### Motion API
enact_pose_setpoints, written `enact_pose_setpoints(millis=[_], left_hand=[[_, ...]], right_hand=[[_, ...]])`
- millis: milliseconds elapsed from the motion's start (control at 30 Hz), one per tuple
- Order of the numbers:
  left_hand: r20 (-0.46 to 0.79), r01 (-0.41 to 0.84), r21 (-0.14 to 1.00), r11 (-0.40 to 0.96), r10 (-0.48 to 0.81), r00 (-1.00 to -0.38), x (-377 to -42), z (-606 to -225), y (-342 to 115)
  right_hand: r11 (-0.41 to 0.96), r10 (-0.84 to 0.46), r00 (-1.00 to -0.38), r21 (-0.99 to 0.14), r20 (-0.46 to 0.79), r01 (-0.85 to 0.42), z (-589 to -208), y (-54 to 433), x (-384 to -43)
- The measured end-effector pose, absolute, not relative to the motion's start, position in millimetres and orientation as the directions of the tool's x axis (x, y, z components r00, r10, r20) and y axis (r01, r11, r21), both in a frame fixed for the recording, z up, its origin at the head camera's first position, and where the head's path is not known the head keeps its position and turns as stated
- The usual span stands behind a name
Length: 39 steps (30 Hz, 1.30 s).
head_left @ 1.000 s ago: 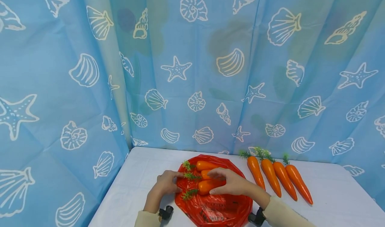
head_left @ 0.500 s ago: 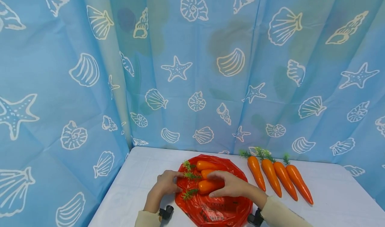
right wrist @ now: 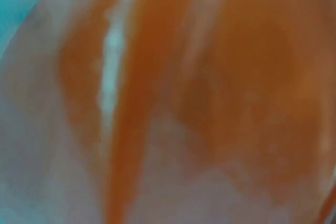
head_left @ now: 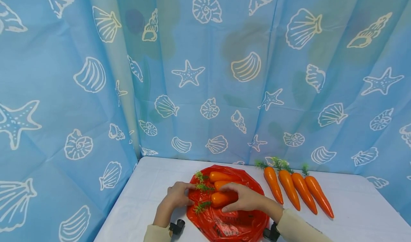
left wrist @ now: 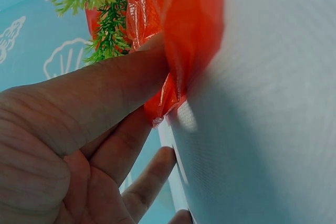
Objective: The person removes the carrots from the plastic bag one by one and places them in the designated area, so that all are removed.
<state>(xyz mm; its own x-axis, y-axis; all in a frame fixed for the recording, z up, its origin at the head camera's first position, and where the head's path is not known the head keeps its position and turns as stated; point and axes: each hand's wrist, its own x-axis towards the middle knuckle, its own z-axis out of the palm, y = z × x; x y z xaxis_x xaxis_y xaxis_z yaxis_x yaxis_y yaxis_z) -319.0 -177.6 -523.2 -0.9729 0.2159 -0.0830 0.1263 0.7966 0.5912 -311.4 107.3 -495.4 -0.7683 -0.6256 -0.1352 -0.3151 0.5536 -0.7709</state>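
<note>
My left hand [head_left: 178, 195] pinches the left rim of a red plastic bag [head_left: 229, 220]; in the left wrist view, its thumb and finger grip the bag's edge [left wrist: 194, 19]. Three orange toy carrots lie side by side on the bag, green tops to the left: a far carrot [head_left: 221, 176], a middle carrot [head_left: 220, 185] and a near carrot [head_left: 219, 200]. My right hand [head_left: 248, 198] curves over the near carrot's body, thumb on its near side, fingers on its far side; its tapered end is hidden under the palm. The right wrist view is a close orange blur.
Several more carrots [head_left: 303, 188] lie in a slanted row at the right of the white table [head_left: 356, 206], tips toward me. A blue shell-patterned curtain [head_left: 205, 74] stands behind and to the left.
My right hand has shifted slightly right and toward me over the near carrot, uncovering more of the middle one. The left hand and the bag have stayed put.
</note>
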Motion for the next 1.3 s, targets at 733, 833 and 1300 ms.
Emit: enact_pose_setpoints(millis=[733, 833, 1300], left_hand=[[-0.107, 0.092, 0.595, 0.798, 0.192, -0.976, -317.3, -520.6, -176.4], [-0.106, 0.09, 0.598, 0.796, 0.19, -0.976, -316.4, -520.8, -176.4], [-0.113, 0.086, 0.607, 0.79, 0.193, -0.975, -317.9, -522.0, -175.4]], right_hand=[[0.584, -0.622, -0.767, -0.745, -0.155, -0.323, -496.4, 102.4, -308.2], [0.594, -0.619, -0.767, -0.74, -0.169, -0.316, -499.7, 101.4, -308.5], [0.638, -0.628, -0.748, -0.693, -0.215, -0.337, -507.9, 102.2, -304.2]])
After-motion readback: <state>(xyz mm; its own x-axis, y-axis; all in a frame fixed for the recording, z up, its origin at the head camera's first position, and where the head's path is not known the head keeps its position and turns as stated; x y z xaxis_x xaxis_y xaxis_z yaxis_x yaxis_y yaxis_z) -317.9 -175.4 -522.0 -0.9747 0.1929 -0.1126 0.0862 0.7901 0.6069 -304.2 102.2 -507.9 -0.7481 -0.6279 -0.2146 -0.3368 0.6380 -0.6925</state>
